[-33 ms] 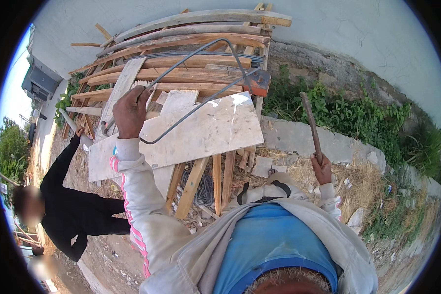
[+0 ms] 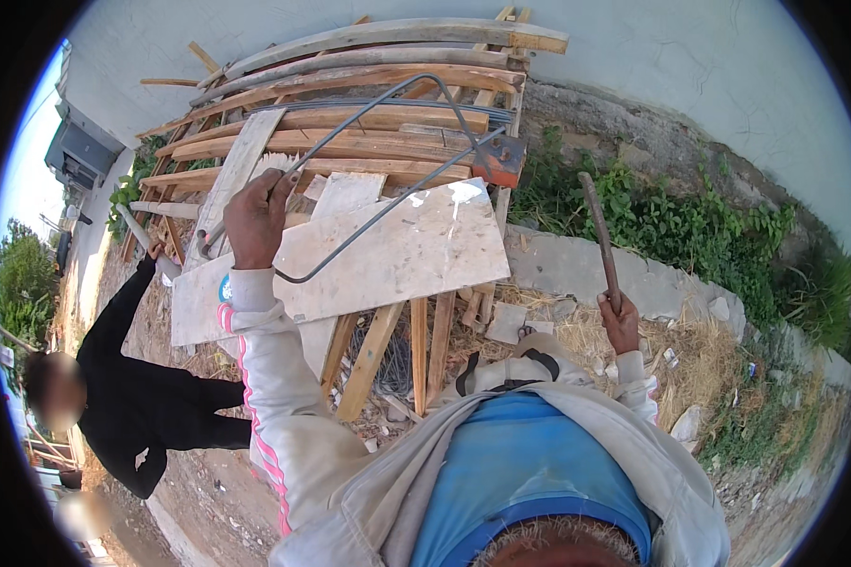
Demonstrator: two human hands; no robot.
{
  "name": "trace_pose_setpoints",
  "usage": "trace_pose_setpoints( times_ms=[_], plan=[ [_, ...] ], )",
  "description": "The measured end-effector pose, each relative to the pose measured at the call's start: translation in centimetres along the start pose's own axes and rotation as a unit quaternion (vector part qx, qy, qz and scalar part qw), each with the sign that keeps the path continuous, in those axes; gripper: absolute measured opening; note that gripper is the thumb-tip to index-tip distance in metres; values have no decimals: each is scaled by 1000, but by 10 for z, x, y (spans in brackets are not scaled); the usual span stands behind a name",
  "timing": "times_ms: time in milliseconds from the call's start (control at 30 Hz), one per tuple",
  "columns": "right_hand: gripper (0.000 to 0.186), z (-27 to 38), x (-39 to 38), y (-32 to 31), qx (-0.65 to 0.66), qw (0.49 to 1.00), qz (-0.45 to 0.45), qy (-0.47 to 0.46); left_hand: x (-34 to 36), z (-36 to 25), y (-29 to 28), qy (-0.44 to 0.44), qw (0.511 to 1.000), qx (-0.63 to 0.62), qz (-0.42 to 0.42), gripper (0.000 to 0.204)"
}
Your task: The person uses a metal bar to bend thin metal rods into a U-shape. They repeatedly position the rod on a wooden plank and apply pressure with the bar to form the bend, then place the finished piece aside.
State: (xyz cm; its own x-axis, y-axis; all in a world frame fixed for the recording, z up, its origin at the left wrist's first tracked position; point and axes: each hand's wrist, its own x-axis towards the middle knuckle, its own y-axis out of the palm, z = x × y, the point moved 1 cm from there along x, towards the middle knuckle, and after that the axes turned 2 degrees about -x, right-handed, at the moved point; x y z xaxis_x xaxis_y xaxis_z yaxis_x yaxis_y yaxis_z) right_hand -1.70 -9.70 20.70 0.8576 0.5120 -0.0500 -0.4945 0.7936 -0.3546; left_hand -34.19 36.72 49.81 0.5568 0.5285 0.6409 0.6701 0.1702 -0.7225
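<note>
My left hand [image 2: 257, 219] is closed around a bent grey steel rod [image 2: 350, 234], raised over the board. The rod makes an open, angular loop whose far corner reaches above the lumber, near an orange-and-grey block [image 2: 503, 163]. Below the loop lies a pale, paint-stained board [image 2: 388, 250]. On a plank beside my left wrist rests a tool with a curved metal head [image 2: 208, 241], partly hidden by the hand. Off to the right, my right hand [image 2: 620, 326] grips the lower end of a brown bar [image 2: 600, 231], which points up and away from me.
Stacked lumber [image 2: 369, 146] and several thin rods [image 2: 350, 104] lie against the pale wall [image 2: 652, 47]. To the left, a person in black [image 2: 161, 397] holds a pale pole [image 2: 140, 227]. A low concrete ledge [image 2: 586, 269] and green weeds [image 2: 690, 227] border the right side.
</note>
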Motion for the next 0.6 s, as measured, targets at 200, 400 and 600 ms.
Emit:
trace_pose_setpoints(
  times_ms=[200,400,600],
  plan=[
    [26,62,81,34,72,995,41,-63,-47,-4,46,-127,987,-100,10,36],
    [35,131,183,74,137,973,130,-131,-49,-39,80,-194,975,-93,48,40],
    [39,171,252,99,164,939,275,-123,-44,-62,96,-279,953,-95,67,38]
  ],
)
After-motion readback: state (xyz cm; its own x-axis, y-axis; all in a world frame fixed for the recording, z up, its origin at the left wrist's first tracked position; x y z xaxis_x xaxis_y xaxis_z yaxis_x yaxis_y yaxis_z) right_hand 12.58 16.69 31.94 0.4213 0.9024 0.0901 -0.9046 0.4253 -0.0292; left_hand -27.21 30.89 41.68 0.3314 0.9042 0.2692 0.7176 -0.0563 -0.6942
